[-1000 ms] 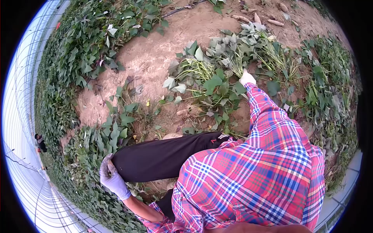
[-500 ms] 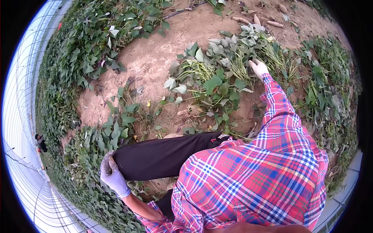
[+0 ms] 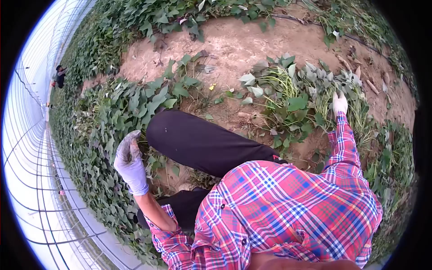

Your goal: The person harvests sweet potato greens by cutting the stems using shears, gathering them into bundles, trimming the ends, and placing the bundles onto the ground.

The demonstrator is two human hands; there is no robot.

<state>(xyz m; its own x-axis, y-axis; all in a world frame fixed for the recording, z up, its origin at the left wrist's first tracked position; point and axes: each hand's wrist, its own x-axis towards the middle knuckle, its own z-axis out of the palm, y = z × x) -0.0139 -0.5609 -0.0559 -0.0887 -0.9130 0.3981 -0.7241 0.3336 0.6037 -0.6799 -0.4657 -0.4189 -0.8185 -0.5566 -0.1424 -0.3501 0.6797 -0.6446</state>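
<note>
My right hand [image 3: 340, 104], in a pale glove, reaches into a heap of cut sweet potato vines [image 3: 321, 101]. Its fingers are closed around some stems at the heap's right side, and the fingertips are partly hidden among the leaves. My left hand [image 3: 129, 157] wears a white glove with dark soil on the fingers and palm. It hovers just left of my bent knee, above leafy growth, with loosely extended fingers and nothing visible in them.
Several dug sweet potatoes [image 3: 372, 87] lie on bare soil [image 3: 216, 42] beyond the heap. A dark hose [image 3: 292, 18] crosses the far ground. Growing vines [image 3: 94, 180] cover the left. A distant person [image 3: 60, 76] stands by the greenhouse wall [image 3: 27, 148].
The view has swung, moving the vine heap rightward in frame. My left hand has come away from my knee. My right hand remains at the vines, its fingers now deeper among the stems.
</note>
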